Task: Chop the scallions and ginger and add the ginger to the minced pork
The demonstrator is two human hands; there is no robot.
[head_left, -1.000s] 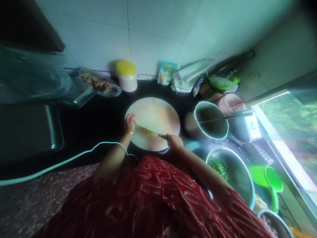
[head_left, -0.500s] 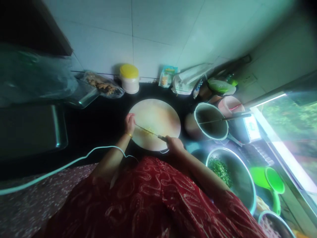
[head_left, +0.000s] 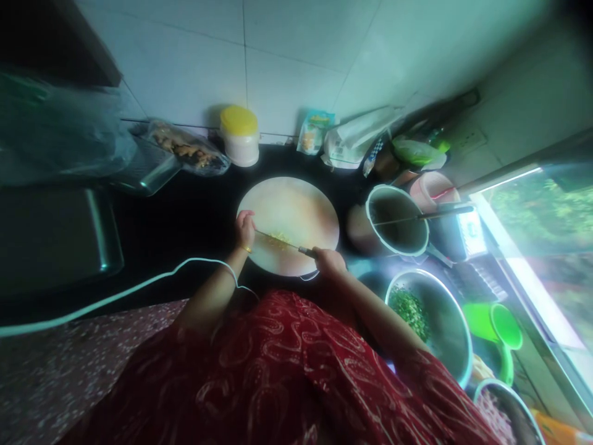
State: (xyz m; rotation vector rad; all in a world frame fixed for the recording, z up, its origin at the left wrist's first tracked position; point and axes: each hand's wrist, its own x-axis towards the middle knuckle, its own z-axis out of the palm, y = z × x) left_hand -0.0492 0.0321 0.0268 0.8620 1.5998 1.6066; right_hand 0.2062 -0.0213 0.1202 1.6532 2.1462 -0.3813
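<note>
Cream-white with brownish smudges, the round chopping board [head_left: 296,201] is lying on the dark counter [head_left: 162,232] in front of the person, and I'm taking it as my clock dial. At nine o'clock the left hand [head_left: 246,228] is hovering at the rim, its fingers curling in by the tip of the knife [head_left: 303,250]; I'm not able to tell whether they are actually pinching the blade. Between four and five the right hand [head_left: 330,264] is wrapping firmly round the dark handle. The blade is slanting between the two hands, crossing a small heap of yellow shreds [head_left: 281,237] just off the dial's centre, towards seven. Beyond the board, a yellow-lidded jar [head_left: 241,145] is standing at eleven and a small packet [head_left: 315,131] between twelve and one. A deep pot [head_left: 391,201] is sitting at three, and a big metal bowl [head_left: 451,321] is holding chopped greens [head_left: 410,312] at four. A white cable [head_left: 173,271] is trailing away between eight and nine.
</note>
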